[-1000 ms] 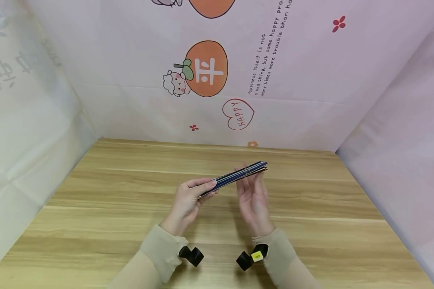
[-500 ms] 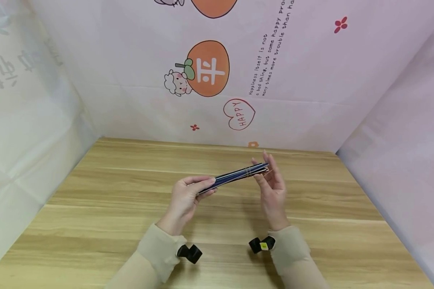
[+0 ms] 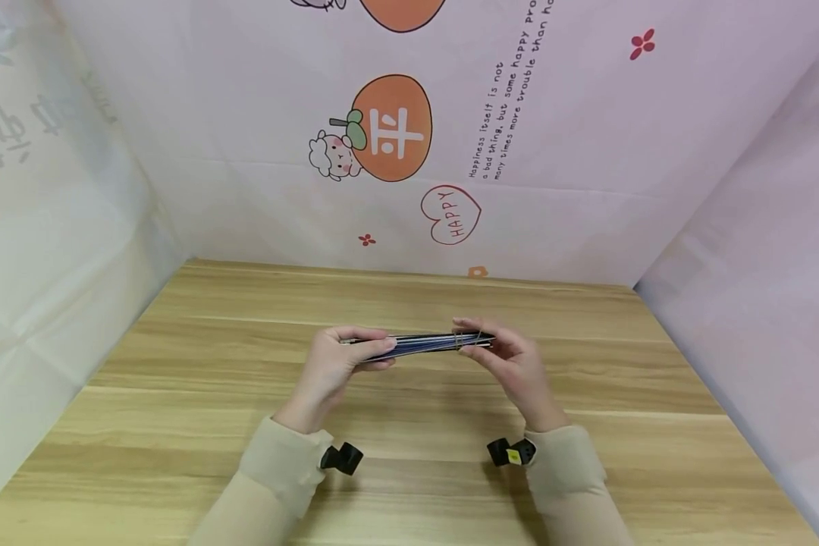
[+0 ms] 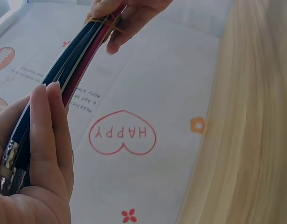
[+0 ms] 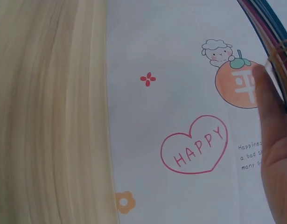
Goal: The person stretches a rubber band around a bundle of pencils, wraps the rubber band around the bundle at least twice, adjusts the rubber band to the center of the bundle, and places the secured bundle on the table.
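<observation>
A bundle of pencils (image 3: pixel 419 346), dark blue, black and red, is held up over the table, lying nearly level. My left hand (image 3: pixel 327 364) grips its left end, thumb in front and fingers behind. Silver metal ferrules (image 4: pixel 10 154) show inside that palm in the left wrist view. Around the bundle's right part runs a thin tan rubber band (image 3: pixel 459 339), partly hidden by fingers. My right hand (image 3: pixel 519 371) has its thumb and fingers curled about that end, pinching at the band. The right wrist view catches the band (image 5: pixel 278 51) close by a fingertip.
The wood-grain table (image 3: pixel 409 485) reaches back to a white printed cloth wall (image 3: pixel 553 227). Plain cloth walls also rise at the left (image 3: pixel 61 227) and right (image 3: pixel 757 250). A small black camera sits at each wrist (image 3: pixel 341 458).
The right hand, spread open beside the bundle's end earlier, has shifted right and then closed in around the end and band. The bundle has swung from slanted to nearly level and moved slightly left.
</observation>
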`<state>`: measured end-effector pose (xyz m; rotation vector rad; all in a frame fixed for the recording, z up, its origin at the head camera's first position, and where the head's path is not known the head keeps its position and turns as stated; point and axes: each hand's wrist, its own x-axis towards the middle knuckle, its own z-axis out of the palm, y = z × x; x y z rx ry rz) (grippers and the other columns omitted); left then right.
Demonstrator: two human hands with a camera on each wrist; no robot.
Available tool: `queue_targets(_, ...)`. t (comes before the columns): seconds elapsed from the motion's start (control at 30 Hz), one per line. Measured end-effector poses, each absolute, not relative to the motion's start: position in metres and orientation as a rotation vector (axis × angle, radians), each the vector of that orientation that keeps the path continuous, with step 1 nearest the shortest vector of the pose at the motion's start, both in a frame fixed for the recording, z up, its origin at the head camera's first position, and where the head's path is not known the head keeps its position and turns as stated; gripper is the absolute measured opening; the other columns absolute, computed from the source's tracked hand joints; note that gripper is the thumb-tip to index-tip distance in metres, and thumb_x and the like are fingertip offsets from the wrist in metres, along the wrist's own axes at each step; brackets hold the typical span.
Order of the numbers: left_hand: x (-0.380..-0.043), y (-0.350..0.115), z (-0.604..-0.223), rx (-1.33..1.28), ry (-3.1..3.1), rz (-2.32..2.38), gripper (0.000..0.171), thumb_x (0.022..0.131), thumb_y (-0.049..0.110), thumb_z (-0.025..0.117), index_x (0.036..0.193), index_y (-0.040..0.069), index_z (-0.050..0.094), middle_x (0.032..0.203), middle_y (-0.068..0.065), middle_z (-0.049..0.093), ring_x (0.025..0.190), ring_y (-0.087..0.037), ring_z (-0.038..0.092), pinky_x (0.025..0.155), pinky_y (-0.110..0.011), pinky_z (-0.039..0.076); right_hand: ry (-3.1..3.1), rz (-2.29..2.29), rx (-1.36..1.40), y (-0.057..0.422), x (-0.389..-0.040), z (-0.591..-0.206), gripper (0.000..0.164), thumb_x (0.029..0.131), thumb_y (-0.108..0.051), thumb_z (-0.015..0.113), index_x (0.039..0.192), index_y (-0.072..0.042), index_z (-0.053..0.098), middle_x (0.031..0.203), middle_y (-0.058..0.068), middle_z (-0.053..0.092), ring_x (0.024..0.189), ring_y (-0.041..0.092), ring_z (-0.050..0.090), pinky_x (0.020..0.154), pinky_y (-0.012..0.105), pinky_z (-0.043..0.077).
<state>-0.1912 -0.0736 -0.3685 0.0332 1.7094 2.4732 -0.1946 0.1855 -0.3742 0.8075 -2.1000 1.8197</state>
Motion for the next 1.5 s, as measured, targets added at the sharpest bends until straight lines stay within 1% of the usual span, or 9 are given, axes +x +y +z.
queue_targets(0.17,-0.192,-0.079,-0.365,0.07,1.766,2.415,0.019,0.079,-0.006,0.077,0.097,-0.01,0.072,0.094,-0.013,0.075,0.069,-0.021,0.075,0.071,-0.034,0.064,-2.134,1.808,0.855,0.187,-0.194,-0.373,0.032,0.085,0.007,0.071,0.116,0.012,0.066,0.114,-0.012,0.072,0.102,0.004,0.067,0.08,0.018,0.059)
queue_targets(0.27,-0.192,-0.08,-0.363,0.091,1.769,2.404,0.017,0.08,-0.006,0.077,0.096,-0.009,0.073,0.09,-0.012,0.075,0.068,-0.021,0.075,0.069,-0.032,0.064,-2.161,1.839,0.844,0.188,-0.194,-0.373,0.031,0.085,0.007,0.071,0.116,0.012,0.066,0.113,-0.012,0.072,0.105,0.003,0.066,0.082,0.019,0.059)
queue_targets(0.43,-0.192,-0.081,-0.363,0.095,1.775,2.392,0.009,0.079,-0.005,0.077,0.087,-0.001,0.075,0.088,-0.011,0.076,0.067,-0.022,0.074,0.068,-0.032,0.064,-2.235,1.892,0.771,0.19,-0.193,-0.372,0.027,0.087,0.001,0.072,0.114,0.002,0.071,0.115,-0.005,0.073,0.1,0.004,0.067,0.08,0.02,0.059)
queue_targets(0.67,-0.193,-0.082,-0.363,0.111,1.805,2.354,0.019,0.079,-0.003,0.079,0.097,-0.008,0.073,0.088,-0.012,0.076,0.067,-0.021,0.074,0.069,-0.033,0.064,-2.153,2.003,0.778,0.191,-0.196,-0.374,0.019,0.085,0.006,0.072,0.101,-0.003,0.07,0.11,-0.008,0.072,0.108,0.007,0.065,0.078,0.019,0.058)
queue_targets(0.8,-0.191,-0.082,-0.362,0.122,1.816,2.339,0.024,0.079,-0.002,0.078,0.1,-0.011,0.072,0.089,-0.012,0.076,0.068,-0.021,0.074,0.07,-0.033,0.064,-1.957,2.158,0.836,0.192,-0.198,-0.375,0.02,0.086,0.008,0.07,0.092,-0.01,0.066,0.104,-0.002,0.068,0.095,0.011,0.066,0.075,0.022,0.06)
queue_targets(0.9,-0.191,-0.083,-0.362,0.118,1.823,2.337,0.024,0.08,-0.002,0.078,0.101,-0.012,0.071,0.092,-0.012,0.076,0.069,-0.021,0.074,0.07,-0.033,0.064,-1.853,2.217,0.851,0.193,-0.199,-0.375,0.021,0.086,0.009,0.068,0.091,-0.011,0.066,0.102,0.001,0.062,0.085,0.011,0.065,0.073,0.024,0.062)
queue_targets(1.03,-0.19,-0.084,-0.361,0.126,1.836,2.318,0.025,0.08,-0.001,0.078,0.102,-0.013,0.07,0.095,-0.012,0.076,0.07,-0.02,0.075,0.071,-0.033,0.064,-1.916,2.149,0.832,0.194,-0.198,-0.374,0.027,0.085,0.012,0.066,0.095,-0.012,0.071,0.105,0.0,0.062,0.087,0.007,0.064,0.073,0.02,0.059)
queue_targets(1.3,-0.189,-0.084,-0.359,0.175,1.848,2.258,0.037,0.078,0.001,0.08,0.11,-0.013,0.068,0.095,-0.011,0.076,0.073,-0.019,0.075,0.076,-0.035,0.064,-2.095,2.099,0.779,0.192,-0.196,-0.373,0.026,0.083,0.008,0.072,0.107,-0.001,0.074,0.112,-0.005,0.07,0.097,0.01,0.067,0.079,0.023,0.061)
queue_targets(1.5,-0.189,-0.089,-0.362,0.239,1.933,2.141,0.051,0.072,0.002,0.086,0.12,0.002,0.069,0.111,-0.012,0.073,0.082,-0.017,0.073,0.085,-0.033,0.061,-2.161,2.079,0.624,0.194,-0.197,-0.374,0.024,0.082,0.006,0.074,0.106,0.002,0.074,0.111,-0.007,0.07,0.098,0.01,0.067,0.078,0.023,0.061)
